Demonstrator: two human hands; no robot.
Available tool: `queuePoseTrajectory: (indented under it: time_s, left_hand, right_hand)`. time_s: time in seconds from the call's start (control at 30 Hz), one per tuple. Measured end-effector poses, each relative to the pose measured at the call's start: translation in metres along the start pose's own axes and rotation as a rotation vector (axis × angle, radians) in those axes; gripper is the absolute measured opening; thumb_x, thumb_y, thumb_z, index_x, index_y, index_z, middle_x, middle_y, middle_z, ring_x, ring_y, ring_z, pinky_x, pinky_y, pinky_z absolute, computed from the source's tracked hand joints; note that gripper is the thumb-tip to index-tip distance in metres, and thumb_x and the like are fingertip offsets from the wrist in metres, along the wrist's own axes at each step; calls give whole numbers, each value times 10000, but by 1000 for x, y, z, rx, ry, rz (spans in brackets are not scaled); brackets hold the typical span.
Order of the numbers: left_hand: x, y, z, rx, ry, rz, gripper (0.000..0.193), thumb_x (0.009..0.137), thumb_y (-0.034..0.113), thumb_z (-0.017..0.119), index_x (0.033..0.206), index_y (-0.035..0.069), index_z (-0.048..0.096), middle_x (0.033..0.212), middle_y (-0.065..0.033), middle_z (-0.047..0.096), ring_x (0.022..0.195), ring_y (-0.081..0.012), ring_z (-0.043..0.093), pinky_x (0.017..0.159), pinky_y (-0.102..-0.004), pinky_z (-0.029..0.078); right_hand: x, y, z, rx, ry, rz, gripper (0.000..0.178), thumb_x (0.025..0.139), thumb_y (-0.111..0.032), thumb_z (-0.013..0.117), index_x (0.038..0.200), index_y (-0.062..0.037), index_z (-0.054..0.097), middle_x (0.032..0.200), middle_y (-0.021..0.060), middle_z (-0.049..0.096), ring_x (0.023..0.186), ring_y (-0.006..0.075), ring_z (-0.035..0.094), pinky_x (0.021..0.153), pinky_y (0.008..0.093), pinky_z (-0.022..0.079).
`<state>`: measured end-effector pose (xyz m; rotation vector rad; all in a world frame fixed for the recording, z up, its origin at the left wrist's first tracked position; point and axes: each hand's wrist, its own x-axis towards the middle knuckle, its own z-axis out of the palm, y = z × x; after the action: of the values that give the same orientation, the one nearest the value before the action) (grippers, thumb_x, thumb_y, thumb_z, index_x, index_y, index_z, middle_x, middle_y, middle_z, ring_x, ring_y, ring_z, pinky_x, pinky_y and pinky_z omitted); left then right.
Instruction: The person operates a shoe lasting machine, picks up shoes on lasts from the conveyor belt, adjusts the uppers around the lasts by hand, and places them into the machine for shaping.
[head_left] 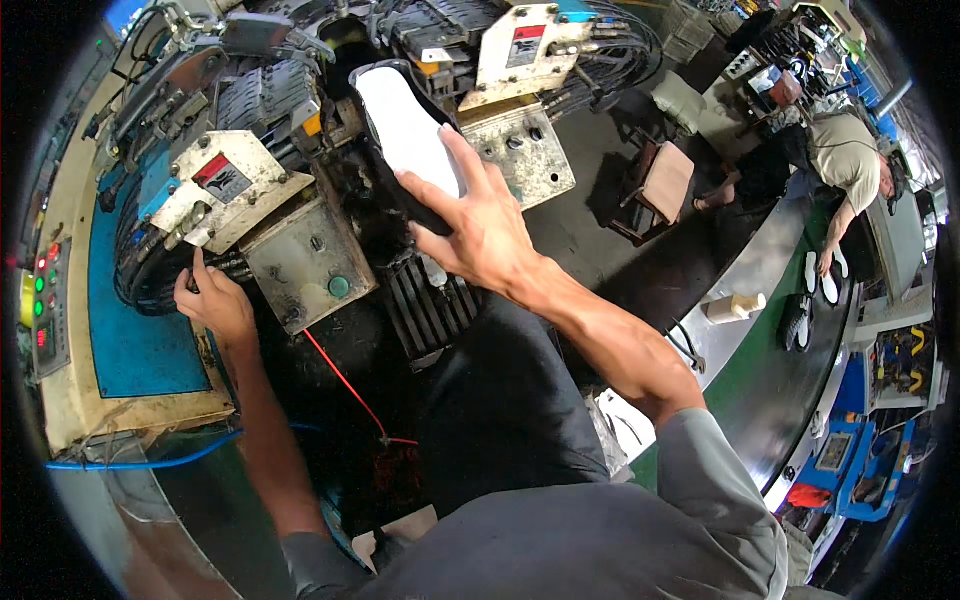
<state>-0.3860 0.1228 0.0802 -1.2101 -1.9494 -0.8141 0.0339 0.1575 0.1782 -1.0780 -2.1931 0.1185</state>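
Note:
A dark shoe upper with a white sole-shaped piece facing up sits in the middle of the machine. My right hand grips its near end, fingers spread over the white piece and the dark edge. Part of the upper is hidden beneath that hand. To the left, my left hand is open, its index finger raised to a small metal lever below a cream machine plate. From this view I cannot tell whether the fingertip presses the lever.
A control panel with lit buttons stands far left. A red cord hangs by my legs. At right are a stool, a curved conveyor with a white bottle and shoes, and another person reaching for white pieces.

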Motion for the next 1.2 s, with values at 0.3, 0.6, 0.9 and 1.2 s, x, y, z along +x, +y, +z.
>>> queuePoseTrajectory:
  time_s: [0.3,0.6,0.9,1.2]
  left_hand:
    - [2,7,-4,-96,85,60,412,911,13,642,1300,129,714,1225,-175,533,1096,-339,508,961,-482,417]
    - [2,4,-3,-67,103,33,320,918,53,647,1226,105,718,1202,-176,555,1110,-343,514,965,-481,416]
    - [4,8,6,-71,206,47,309,873,62,685,1167,145,733,1176,-146,554,1083,-342,537,932,-485,434]
    - [0,4,2,-60,200,77,328,863,33,680,1173,134,716,1188,-162,532,1116,-351,505,941,-485,423]
  right_hand:
    - [16,1,65,-100,-15,52,718,812,-271,815,1480,-301,552,1609,313,249,1173,554,528,960,570,550]
    - [9,3,57,-248,-174,115,906,799,-368,838,1585,-323,391,1620,306,238,1055,488,619,900,508,590]
    - [21,11,41,-323,-164,-221,800,849,-378,791,1535,-156,443,1607,192,362,1486,444,312,1148,575,405]
    - [17,0,40,-357,-200,-158,780,842,-335,798,1521,-187,444,1585,164,383,1456,523,306,1040,564,529]
